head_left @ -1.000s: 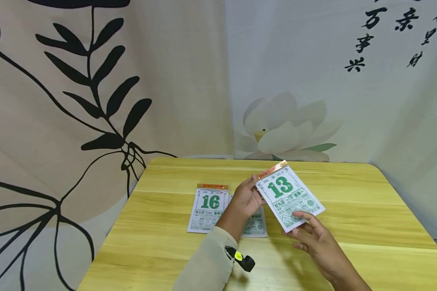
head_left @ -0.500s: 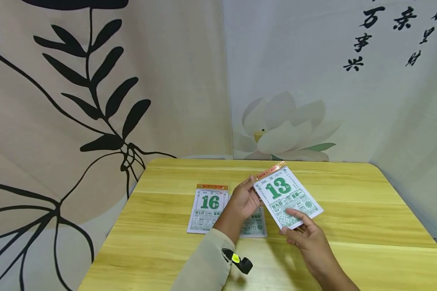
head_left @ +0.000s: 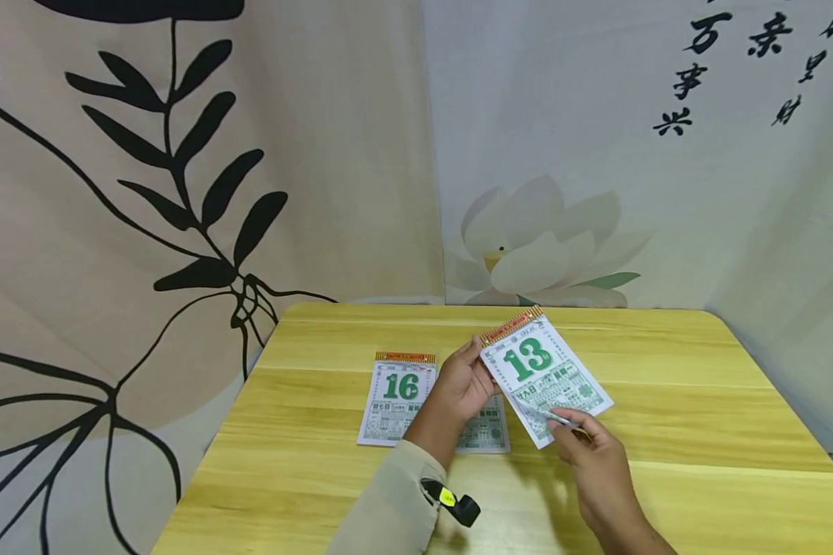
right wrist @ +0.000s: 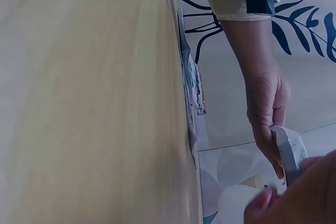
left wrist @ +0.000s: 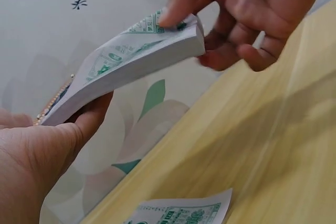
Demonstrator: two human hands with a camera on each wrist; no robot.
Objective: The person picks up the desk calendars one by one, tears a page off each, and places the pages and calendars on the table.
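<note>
Tear-off calendar pad, top sheet "13" in green, gilt binding strip at its far end. Held tilted in the air above the middle of the desk, clear of the surface.

Left hand: fingers curled round the pad's bound left edge, thumb on top, fingers beneath.

Right hand: thumb and forefinger pinch the near lower corner of the top sheet, which curls up off the pad; the other fingers are curled below.

Loose sheet "16": flat on the desk, left of the left hand, well inside the left edge. A second sheet lies just beside it, partly hidden under the left wrist.

Open wood lies right of the pad to the right edge, and along the near edge.
</note>
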